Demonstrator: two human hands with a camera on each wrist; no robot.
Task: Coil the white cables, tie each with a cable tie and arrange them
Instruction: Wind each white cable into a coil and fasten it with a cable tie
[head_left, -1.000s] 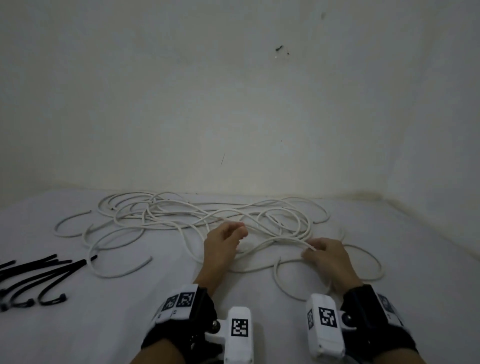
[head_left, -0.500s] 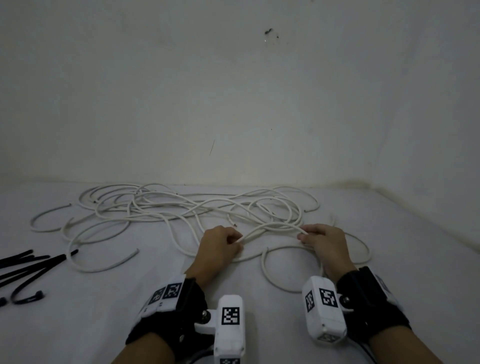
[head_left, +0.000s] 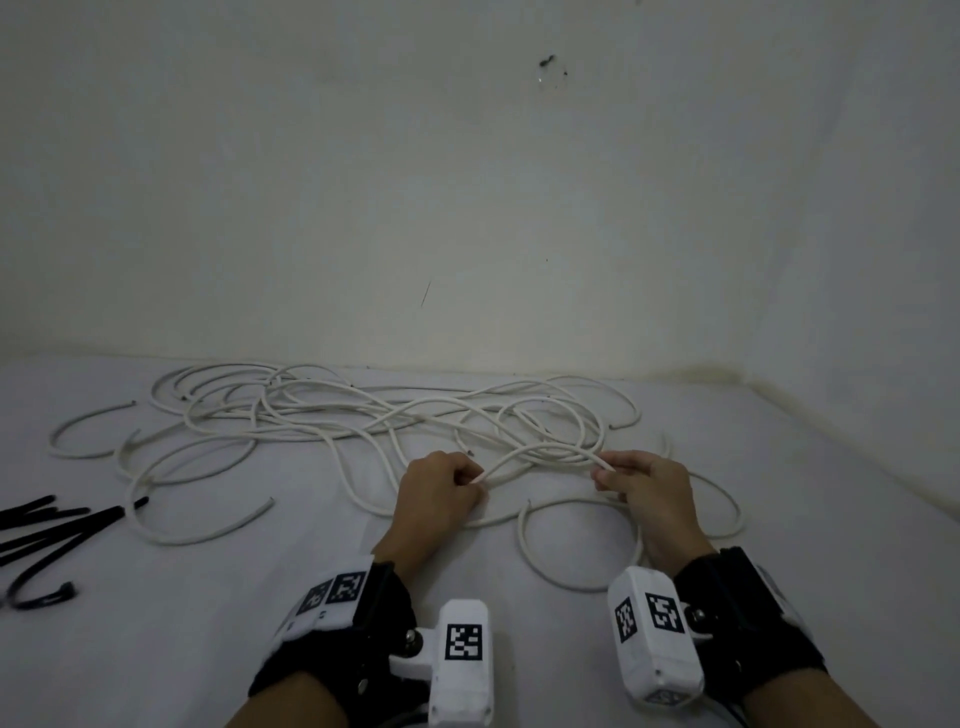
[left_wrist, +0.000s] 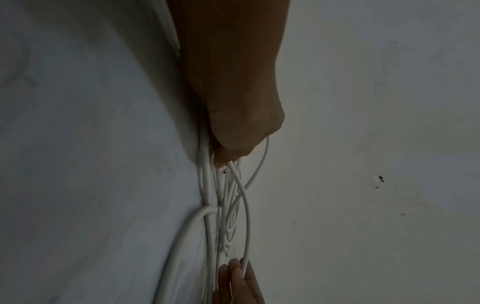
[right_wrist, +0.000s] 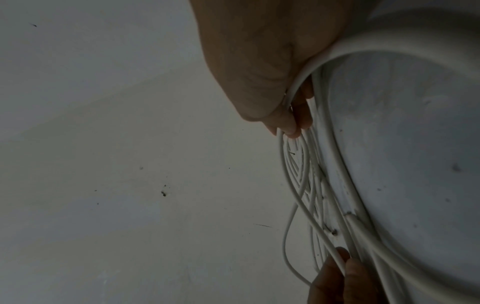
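Both hands pinch one white cable (head_left: 540, 453), left hand (head_left: 439, 491) and right hand (head_left: 647, 488) apart; only the head view shows black cable ties (head_left: 57, 530) on the surface (head_left: 182, 623).

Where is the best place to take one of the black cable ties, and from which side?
Probably the straight shaft of the nearest tie, pinched from above with the left hand, which is closer. The ties lie flat and fanned on the white surface, left of the cables, so the shafts are exposed. The hooked end looks awkward.
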